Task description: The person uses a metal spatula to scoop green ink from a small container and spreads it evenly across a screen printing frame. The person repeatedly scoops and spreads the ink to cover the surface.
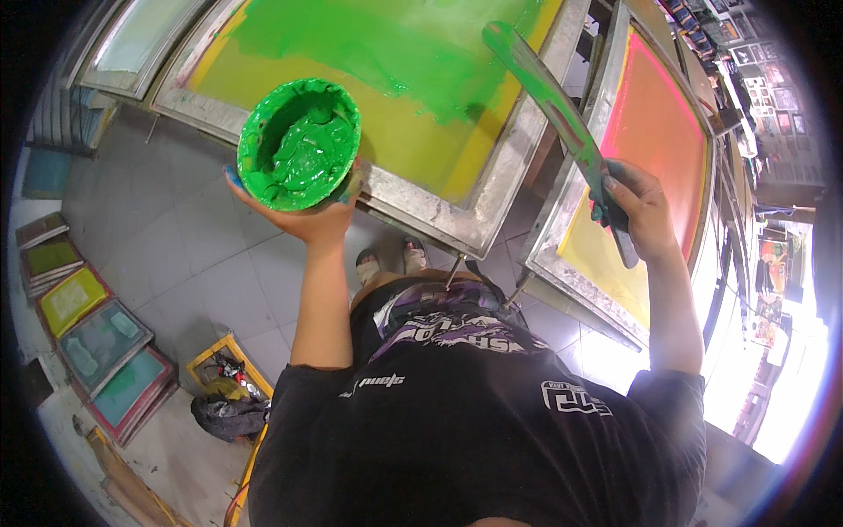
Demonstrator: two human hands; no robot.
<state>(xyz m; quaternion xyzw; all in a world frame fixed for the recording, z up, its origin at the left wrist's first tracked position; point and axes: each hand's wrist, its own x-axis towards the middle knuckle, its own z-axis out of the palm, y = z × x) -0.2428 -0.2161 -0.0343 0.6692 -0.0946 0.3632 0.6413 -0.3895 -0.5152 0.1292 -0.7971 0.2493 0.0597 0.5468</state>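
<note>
My left hand (320, 220) is wrapped round the underside of a tub of green ink (309, 156), tilted so its glossy, thick contents show. In my right hand (645, 211) is a long flat spatula (558, 110), gripped by its dark lower end. Green ink smears its blade, which points up and to the left. Ahead of me lies a framed printing screen (430, 167) with wet green ink spread over the far part of its yellow-green mesh. The tub is held over the screen's near left edge, and the spatula crosses above its right side. Blue-green stains mark the fingers of both hands.
A second screen (650, 114) with a pink-orange mesh stands to the right, and a pale screen (132, 39) is at the far left. Several coloured frames (101, 347) are stacked along the left side. A yellow-edged crate (211, 358) with a black bag sits on the tiled floor.
</note>
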